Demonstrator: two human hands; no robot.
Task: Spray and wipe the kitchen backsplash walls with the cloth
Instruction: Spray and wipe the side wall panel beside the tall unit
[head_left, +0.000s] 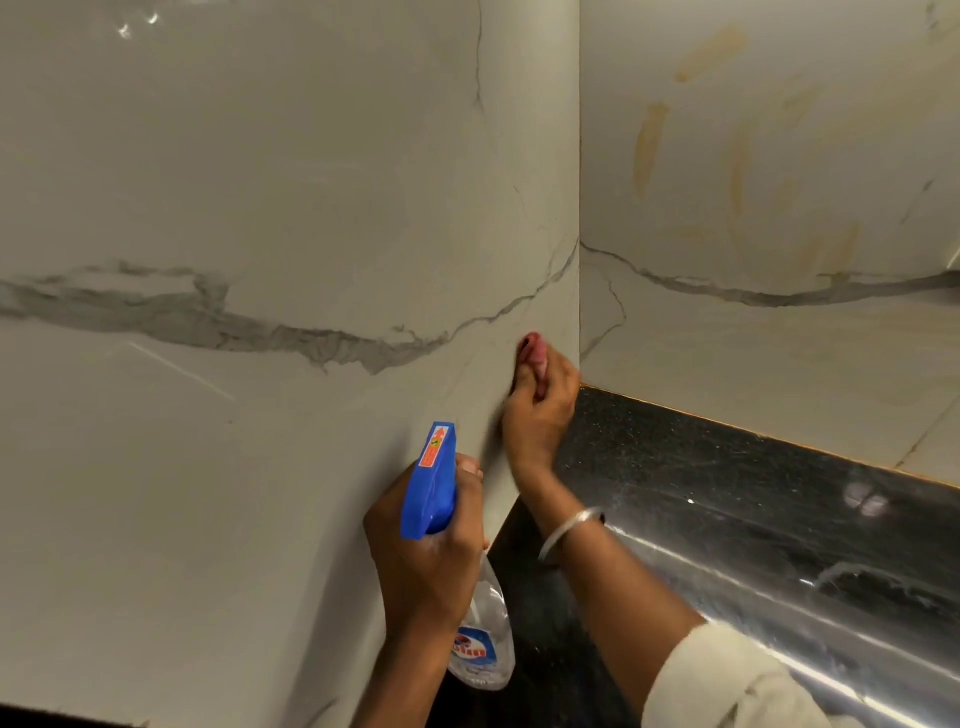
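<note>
Right hand (540, 410) grip closed around a bunched pink cloth (535, 353), pressing it against the left marble wall (249, 182) just beside the inside corner, low, a little above the dark desk (675, 467). Only a small fold of cloth shows past the fingers. Left hand (426, 556) grip closed on the neck of a clear spray bottle (480, 639), its blue trigger head (431, 483) pointing up toward the same wall, near the wiping hand; bottle held close, not spraying as far as can be told. A metal bangle (569, 532) sits on the right wrist. Step in hand: wiping the corner strip. The far right wall (779, 338) carries yellowish smears (649, 145), seemingly unwiped. Next move likely calls for spraying there, then broad cloth strokes.
</note>
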